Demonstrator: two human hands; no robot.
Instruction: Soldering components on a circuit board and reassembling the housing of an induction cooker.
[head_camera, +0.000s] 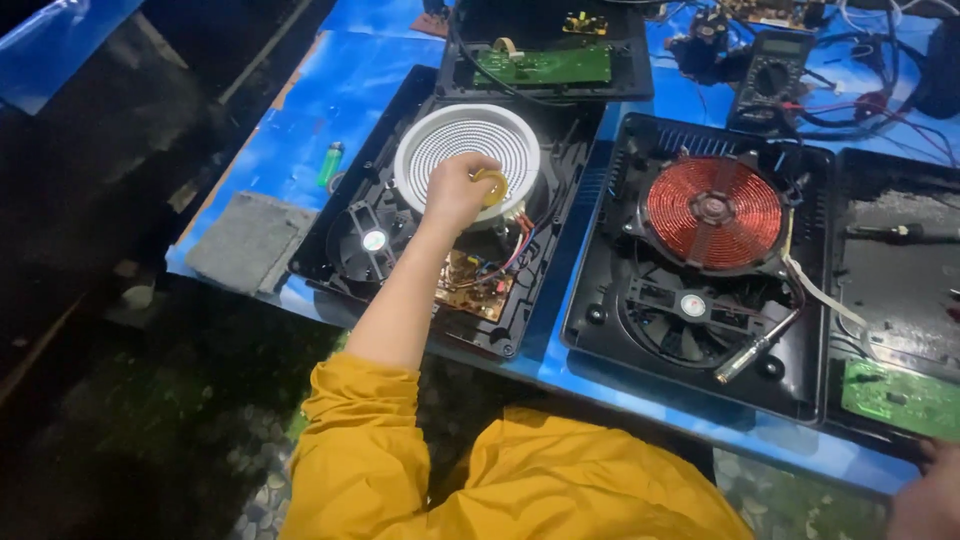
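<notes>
My left hand (455, 190), reaching out of a yellow sleeve, holds a small yellow roll of tape (493, 186) over the near edge of a round white ribbed heating disc (466, 140). The disc sits in an opened black cooker base (520, 330) with a small fan (373, 240) and a brown circuit board (470, 285) with coloured wires. Only part of my right hand (925, 495) shows at the bottom right corner, beside a green circuit board (900, 398); its fingers are hidden.
A second opened black cooker (600, 330) holds a red copper coil (713, 211), a fan (692, 306) and a metal-tipped tool (752, 352). On the blue table (330, 90) lie a green lighter (331, 161), a grey cloth (248, 240), a multimeter (771, 78) and tangled wires.
</notes>
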